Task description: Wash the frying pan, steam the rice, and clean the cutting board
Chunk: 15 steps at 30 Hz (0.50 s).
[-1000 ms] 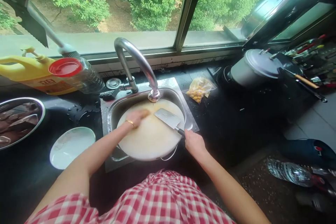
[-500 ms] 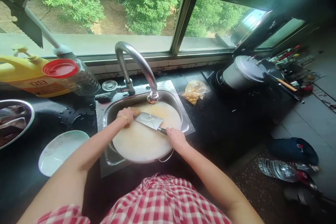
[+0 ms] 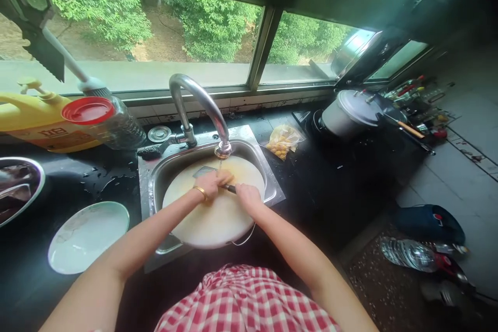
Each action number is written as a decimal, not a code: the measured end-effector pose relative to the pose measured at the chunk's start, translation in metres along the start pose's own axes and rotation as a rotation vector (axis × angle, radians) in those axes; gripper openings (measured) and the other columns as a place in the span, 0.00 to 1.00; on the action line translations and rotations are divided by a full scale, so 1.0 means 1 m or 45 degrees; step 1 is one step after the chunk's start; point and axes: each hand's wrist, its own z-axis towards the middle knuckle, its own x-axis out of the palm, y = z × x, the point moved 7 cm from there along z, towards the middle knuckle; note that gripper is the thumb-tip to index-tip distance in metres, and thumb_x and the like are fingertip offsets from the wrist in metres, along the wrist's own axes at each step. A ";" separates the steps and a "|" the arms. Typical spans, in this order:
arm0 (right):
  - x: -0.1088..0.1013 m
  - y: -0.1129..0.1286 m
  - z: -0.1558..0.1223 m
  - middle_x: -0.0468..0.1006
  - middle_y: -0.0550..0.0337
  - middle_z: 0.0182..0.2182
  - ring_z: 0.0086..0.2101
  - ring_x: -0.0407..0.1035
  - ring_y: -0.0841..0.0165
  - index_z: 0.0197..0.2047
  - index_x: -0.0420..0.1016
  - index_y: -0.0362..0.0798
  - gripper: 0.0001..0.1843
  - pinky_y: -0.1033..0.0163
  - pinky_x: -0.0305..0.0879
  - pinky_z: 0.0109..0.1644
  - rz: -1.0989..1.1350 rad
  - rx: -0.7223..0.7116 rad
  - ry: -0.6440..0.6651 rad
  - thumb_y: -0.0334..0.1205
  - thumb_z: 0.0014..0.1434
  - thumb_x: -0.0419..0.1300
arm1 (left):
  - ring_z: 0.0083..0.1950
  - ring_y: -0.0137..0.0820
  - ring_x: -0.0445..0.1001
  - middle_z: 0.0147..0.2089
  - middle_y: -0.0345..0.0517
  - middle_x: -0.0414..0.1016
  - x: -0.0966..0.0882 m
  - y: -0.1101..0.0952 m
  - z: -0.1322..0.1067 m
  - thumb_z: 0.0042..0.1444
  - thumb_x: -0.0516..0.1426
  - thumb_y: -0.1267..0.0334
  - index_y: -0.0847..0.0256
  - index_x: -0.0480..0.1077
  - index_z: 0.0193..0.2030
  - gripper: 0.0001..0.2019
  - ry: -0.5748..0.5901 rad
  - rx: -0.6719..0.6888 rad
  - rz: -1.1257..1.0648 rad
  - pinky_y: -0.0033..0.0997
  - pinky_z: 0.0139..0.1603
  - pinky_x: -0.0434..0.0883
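Note:
A large round white cutting board (image 3: 210, 223) lies across the sink, under a thin stream from the faucet (image 3: 202, 101). Over the board my right hand (image 3: 249, 198) grips the dark handle of a cleaver (image 3: 203, 171), its blade pointing left. My left hand (image 3: 213, 182) lies across the blade near the handle, fingers bent and pressed to the metal. Something yellowish-tan shows by its fingertips; I cannot make out what it is. Part of the blade is hidden under that hand.
Left of the sink (image 3: 146, 192) stand a white dish (image 3: 89, 238), a metal basin (image 3: 41, 181), a red-lidded jar (image 3: 87, 110) and a yellow jug (image 3: 42, 124). On the right are a bag of yellow food (image 3: 282, 141) and a large pot (image 3: 346, 114).
My left hand has slid right along the blade, from its far end to near the handle. The cleaver and my right hand have shifted slightly left; the view has tilted a little.

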 end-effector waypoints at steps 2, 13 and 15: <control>0.001 0.003 0.007 0.75 0.45 0.37 0.38 0.72 0.59 0.45 0.68 0.42 0.16 0.58 0.66 0.37 0.012 -0.006 0.005 0.26 0.60 0.42 | 0.44 0.41 0.69 0.46 0.50 0.66 0.001 0.003 0.001 0.49 0.54 0.66 0.40 0.58 0.59 0.30 0.026 -0.078 0.024 0.35 0.39 0.66; -0.001 0.008 -0.001 0.75 0.48 0.35 0.37 0.72 0.62 0.43 0.68 0.43 0.15 0.60 0.67 0.37 -0.036 -0.016 -0.027 0.26 0.59 0.43 | 0.45 0.46 0.68 0.45 0.55 0.67 -0.011 0.019 0.002 0.54 0.50 0.67 0.51 0.68 0.53 0.20 -0.027 -0.227 -0.040 0.42 0.40 0.65; -0.002 0.007 -0.004 0.75 0.50 0.35 0.36 0.72 0.61 0.42 0.68 0.44 0.15 0.60 0.67 0.36 -0.064 -0.012 -0.029 0.26 0.59 0.43 | 0.45 0.48 0.68 0.45 0.59 0.67 -0.013 0.030 0.000 0.55 0.48 0.67 0.56 0.69 0.52 0.19 -0.023 -0.315 -0.034 0.45 0.39 0.65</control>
